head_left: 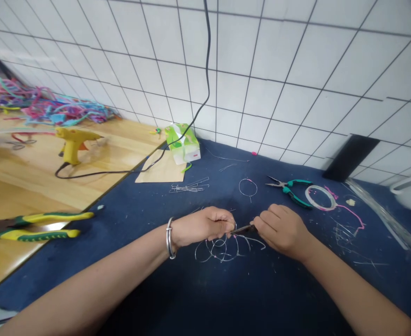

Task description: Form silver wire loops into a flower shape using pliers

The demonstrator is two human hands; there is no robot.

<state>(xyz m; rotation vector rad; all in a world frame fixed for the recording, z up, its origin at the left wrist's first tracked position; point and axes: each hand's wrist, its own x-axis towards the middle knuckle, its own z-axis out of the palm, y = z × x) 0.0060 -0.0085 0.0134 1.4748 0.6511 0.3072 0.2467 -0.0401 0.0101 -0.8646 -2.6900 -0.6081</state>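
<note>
Thin silver wire bent into several joined rings (222,255), with small pink spots at some joints, hangs below my left hand (210,224). Its thumb and fingers are pinched on this wire ring piece. My right hand (282,231) is closed round a tool, most of it hidden in the fist. Only the dark narrow jaws of these pliers (242,229) show, their tip meeting the wire at my left fingertips. A loose wire end curves out beneath my right hand. Beyond the hands lies a single wire ring (247,187) with a pink mark.
Teal-handled needle-nose pliers (296,186) and a white tape-like ring (320,198) with pink cord lie right. Bent wires (190,186), a tissue pack (182,140) and a wooden board (161,168) are behind. Yellow-green pliers (51,226) and a yellow glue gun (73,144) sit left.
</note>
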